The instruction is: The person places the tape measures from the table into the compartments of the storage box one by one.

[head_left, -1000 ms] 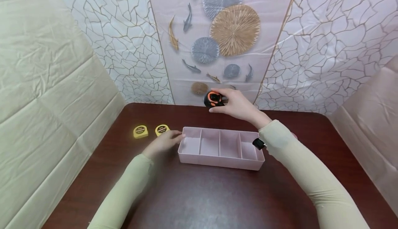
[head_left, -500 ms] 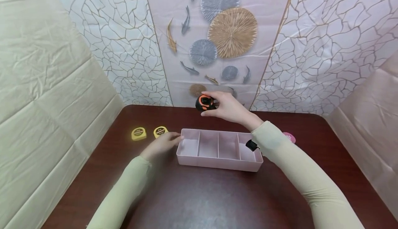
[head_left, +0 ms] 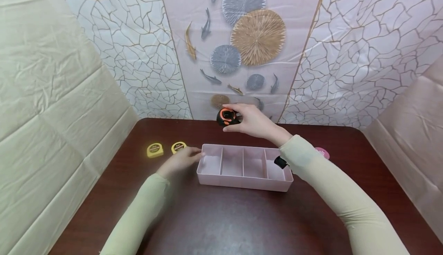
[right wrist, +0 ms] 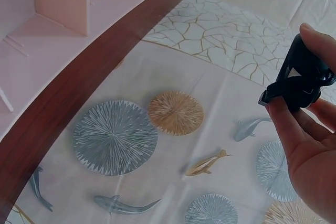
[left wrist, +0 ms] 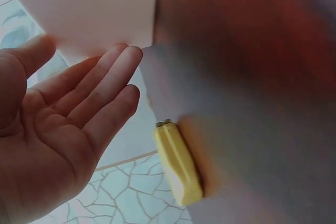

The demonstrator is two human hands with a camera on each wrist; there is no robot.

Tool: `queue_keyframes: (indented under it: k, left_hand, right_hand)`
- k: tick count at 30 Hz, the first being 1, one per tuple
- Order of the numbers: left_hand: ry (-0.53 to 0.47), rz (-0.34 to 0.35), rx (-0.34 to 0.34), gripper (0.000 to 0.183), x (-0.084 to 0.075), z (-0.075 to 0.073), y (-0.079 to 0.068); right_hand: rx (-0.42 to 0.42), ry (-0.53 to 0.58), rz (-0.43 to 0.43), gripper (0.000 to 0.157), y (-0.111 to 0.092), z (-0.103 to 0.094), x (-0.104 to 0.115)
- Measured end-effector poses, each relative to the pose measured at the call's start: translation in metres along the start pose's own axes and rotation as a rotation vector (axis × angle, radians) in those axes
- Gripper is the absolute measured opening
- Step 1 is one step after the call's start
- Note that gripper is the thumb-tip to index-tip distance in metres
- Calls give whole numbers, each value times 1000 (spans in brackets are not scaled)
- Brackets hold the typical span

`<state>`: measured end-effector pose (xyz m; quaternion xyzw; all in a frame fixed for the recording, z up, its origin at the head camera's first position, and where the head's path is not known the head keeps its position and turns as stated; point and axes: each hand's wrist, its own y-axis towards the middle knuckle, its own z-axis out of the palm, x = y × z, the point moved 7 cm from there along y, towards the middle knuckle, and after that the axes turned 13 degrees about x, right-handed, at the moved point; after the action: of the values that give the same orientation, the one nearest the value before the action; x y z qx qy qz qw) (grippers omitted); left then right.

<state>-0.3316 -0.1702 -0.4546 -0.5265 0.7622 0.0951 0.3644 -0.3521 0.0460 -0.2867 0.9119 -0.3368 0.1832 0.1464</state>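
A black and orange tape measure point(head_left: 227, 117) is held up in my right hand point(head_left: 254, 121), above the far side of the table. In the right wrist view the thumb and fingers pinch the tape measure point(right wrist: 302, 74) by its sides. My left hand point(head_left: 180, 160) is at the left end of a pink tray point(head_left: 243, 182) with several compartments. Its fingers look extended in the left wrist view, with fingertips point(left wrist: 126, 53) right at the tray's wall point(left wrist: 100, 9). Two yellow tape measures, one further left point(head_left: 154, 150) and one point(head_left: 178, 147) partly behind the left hand, lie on the table.
A pink round object point(head_left: 322, 152) lies on the table at the right, partly hidden by the right sleeve. A patterned cloth point(head_left: 256, 89) hangs behind the dark wooden table point(head_left: 221, 216), and plain cloths hang at both sides.
My right hand has moved a little left and down with the tape measure. More of the pink round object shows behind the right sleeve. My left hand stays at the tray.
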Motion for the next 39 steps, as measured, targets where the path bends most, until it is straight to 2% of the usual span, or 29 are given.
queue_keyframes:
  k: [6,13,15,19,22,29,33,39]
  left_hand:
    - [-8,37,16,44,-6,-3,-4]
    - [-69,41,146,60,-1,2,-9]
    - [-105,66,193,65,-4,4,-10]
    - [-243,92,297,73,-6,10,-14]
    - [-307,103,328,75,-6,11,-16]
    - [-189,89,275,74,-5,0,-15]
    - [-202,83,281,72,-3,0,-13]
    - [-227,110,292,74,-1,4,-14]
  right_hand:
    - [37,2,20,79,2,7,-3]
    - [63,12,31,80,3,14,-7]
    - [62,10,38,80,3,14,-7]
    - [64,5,34,81,6,15,-4]
    - [82,7,24,81,9,18,-1]
    - [120,-4,10,78,12,28,0]
    - [139,-12,-3,78,14,37,-1]
    - [163,0,-38,77,16,49,3]
